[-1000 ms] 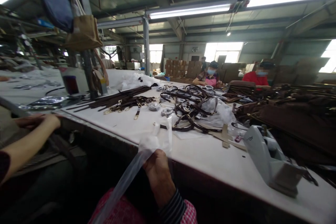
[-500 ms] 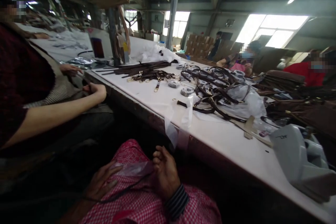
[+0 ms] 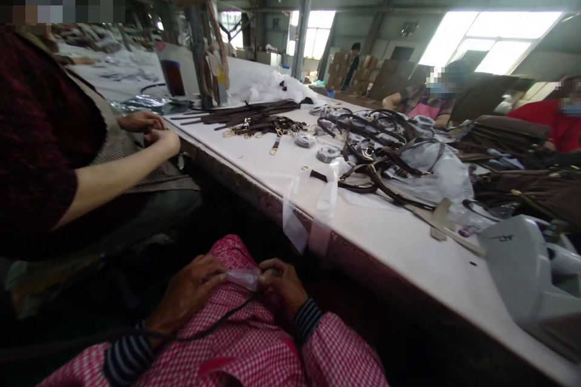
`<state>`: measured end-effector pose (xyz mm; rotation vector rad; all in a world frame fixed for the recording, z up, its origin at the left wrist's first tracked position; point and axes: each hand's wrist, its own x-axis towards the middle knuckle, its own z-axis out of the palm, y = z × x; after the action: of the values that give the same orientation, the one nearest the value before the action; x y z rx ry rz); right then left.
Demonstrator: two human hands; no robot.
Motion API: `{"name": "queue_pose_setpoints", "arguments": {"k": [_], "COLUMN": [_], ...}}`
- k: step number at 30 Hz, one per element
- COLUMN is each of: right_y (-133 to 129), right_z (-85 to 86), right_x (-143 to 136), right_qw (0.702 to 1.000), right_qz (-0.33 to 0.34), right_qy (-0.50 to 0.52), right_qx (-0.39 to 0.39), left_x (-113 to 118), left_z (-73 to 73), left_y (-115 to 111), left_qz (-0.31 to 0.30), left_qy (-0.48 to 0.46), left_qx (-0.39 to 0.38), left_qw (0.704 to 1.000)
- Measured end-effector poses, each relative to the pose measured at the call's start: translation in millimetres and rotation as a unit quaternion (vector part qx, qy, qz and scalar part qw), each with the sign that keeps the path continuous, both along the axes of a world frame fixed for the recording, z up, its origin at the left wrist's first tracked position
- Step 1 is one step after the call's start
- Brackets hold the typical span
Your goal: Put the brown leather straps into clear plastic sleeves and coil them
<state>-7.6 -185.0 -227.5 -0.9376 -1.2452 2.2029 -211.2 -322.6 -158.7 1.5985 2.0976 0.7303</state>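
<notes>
Over the checked red-and-white clothing [image 3: 236,326] on my lap, my left hand [image 3: 193,290] and my right hand [image 3: 284,287] face each other. A small clear plastic strip [image 3: 242,279] is stretched between them. Closed fingertips of my left hand pinch its left end, and my right fingers are closed on the right end. From beside my right hand a thin dark strap [image 3: 218,321] runs down across my lap to the left, passing by my left wrist. Whether my right fingers also grip that strap, I cannot tell.
On the white table [image 3: 254,169] lie dark straps [image 3: 254,113], strap coils in plastic [image 3: 327,153] and a tangle of belts [image 3: 385,139]. Clear strips [image 3: 325,208] hang over its edge. A grey dispenser-like object [image 3: 521,272] stands right. A co-worker's arm [image 3: 122,172] is close on the left.
My left hand has risen and closed on the plastic's left end. My right hand has turned inward and closed on the other end. The co-worker's hands have come together.
</notes>
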Motion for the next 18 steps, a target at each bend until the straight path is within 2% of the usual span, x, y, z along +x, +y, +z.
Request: {"name": "queue_pose_setpoints", "arguments": {"k": [6, 11, 13, 15, 18], "right_y": [-1.4, -0.9, -1.7, -3.5, -5.8], "right_z": [14.9, 41.3, 55.1, 70.1, 93.5], "right_x": [1.4, -2.6, -4.5, -7.1, -10.7], "right_qw": [0.996, 0.981, 0.971, 0.961, 0.953], "right_qz": [0.068, 0.065, 0.041, -0.019, -0.106], "right_qy": [0.048, 0.162, 0.203, 0.238, 0.256], "right_qx": [0.024, -0.083, -0.122, -0.141, -0.122], "left_x": [1.6, 3.7, 4.8, 6.7, 8.6], "left_z": [10.1, 38.3, 50.2, 57.2, 56.8], "left_y": [0.3, 14.6, 20.3, 23.5, 22.6], "left_qz": [-0.001, -0.001, 0.007, 0.010, 0.007], "left_qy": [-0.140, -0.198, -0.198, -0.187, -0.169], "left_qx": [0.044, 0.108, 0.131, 0.145, 0.146], "left_qw": [0.989, 0.974, 0.971, 0.972, 0.975]}}
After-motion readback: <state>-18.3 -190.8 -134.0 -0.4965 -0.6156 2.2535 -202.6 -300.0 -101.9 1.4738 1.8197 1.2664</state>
